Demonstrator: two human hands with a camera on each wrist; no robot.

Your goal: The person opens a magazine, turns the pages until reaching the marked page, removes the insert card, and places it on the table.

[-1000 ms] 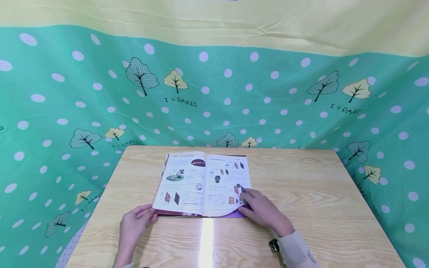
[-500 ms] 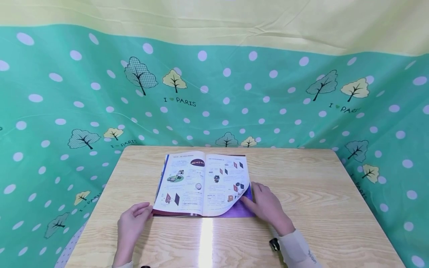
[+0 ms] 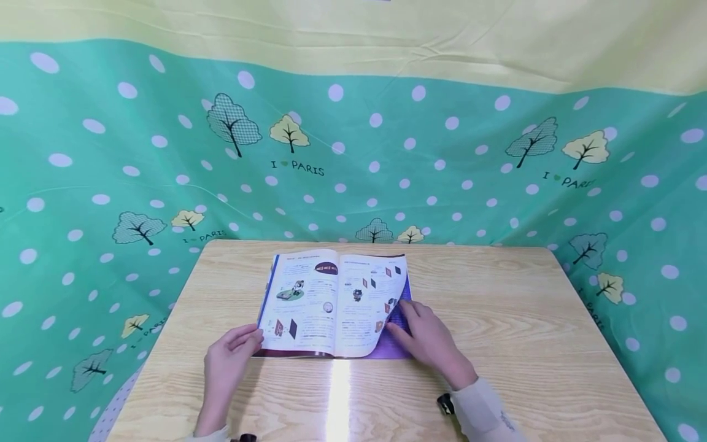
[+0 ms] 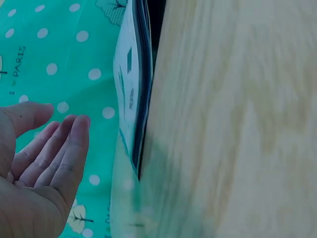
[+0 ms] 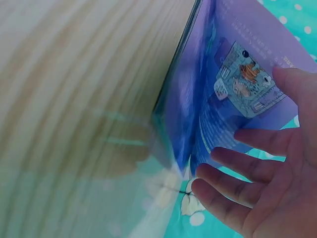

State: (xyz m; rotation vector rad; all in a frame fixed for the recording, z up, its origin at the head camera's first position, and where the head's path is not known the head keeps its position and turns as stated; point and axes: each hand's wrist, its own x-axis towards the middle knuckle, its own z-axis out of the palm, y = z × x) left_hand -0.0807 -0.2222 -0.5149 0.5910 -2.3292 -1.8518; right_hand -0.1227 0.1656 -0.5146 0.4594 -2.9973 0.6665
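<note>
An open, illustrated magazine (image 3: 309,331) lies on the wooden table, its spine near the middle. Its right-hand page (image 3: 359,316) is lifted and curled at the lower corner, baring a purple page (image 3: 394,348) beneath. My right hand (image 3: 428,341) is at that curled edge; the right wrist view shows its fingers (image 5: 228,183) extended and spread beside the lifted page's purple underside (image 5: 247,84). At the lower left corner is my left hand (image 3: 229,356). In the left wrist view its fingers are loosely bent, with a gap between them and the magazine (image 4: 131,89).
The light wooden table (image 3: 508,307) extends on both sides of the magazine. Behind and beside it hangs a green dotted cloth (image 3: 353,141) with printed trees. A bright reflection (image 3: 338,399) runs down the table's front. A dark band (image 3: 445,404) is at the right wrist.
The right-hand page's lower corner has been lifted and curled leftward, exposing more purple page. My right hand shifted right, then back left with the page. My left hand moved slightly rightward and up.
</note>
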